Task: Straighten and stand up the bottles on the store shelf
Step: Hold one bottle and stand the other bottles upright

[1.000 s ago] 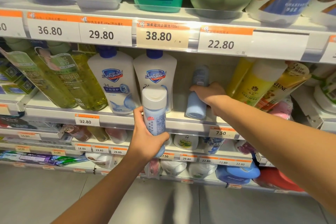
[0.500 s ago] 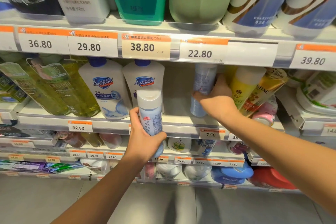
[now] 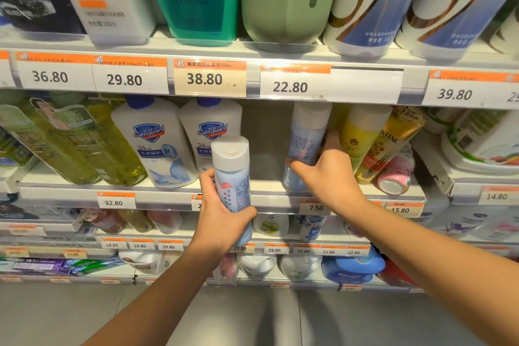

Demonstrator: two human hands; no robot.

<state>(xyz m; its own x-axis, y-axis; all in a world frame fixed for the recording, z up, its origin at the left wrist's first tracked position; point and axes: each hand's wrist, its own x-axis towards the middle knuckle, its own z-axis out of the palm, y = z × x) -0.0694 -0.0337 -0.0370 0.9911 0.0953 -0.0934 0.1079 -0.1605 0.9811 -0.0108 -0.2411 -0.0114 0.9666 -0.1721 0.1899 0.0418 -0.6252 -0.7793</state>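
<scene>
The pale-blue white-capped plastic bottle point(image 3: 304, 146) now stands upright on the white metal shelf point(image 3: 269, 180), right hand point(image 3: 327, 174) clasping it, bare gap leftward, left hand point(image 3: 222, 215) gripping a matching bottle point(image 3: 233, 177) before the shelf's edge

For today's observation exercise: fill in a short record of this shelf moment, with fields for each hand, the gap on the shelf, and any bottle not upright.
left hand: holds blue bottle in front of the shelf
right hand: grips second blue bottle, upright on the shelf
gap: bare space between Safeguard bottle and second blue bottle
not upright: pink bottle lying down; Pantene bottle leaning
</scene>
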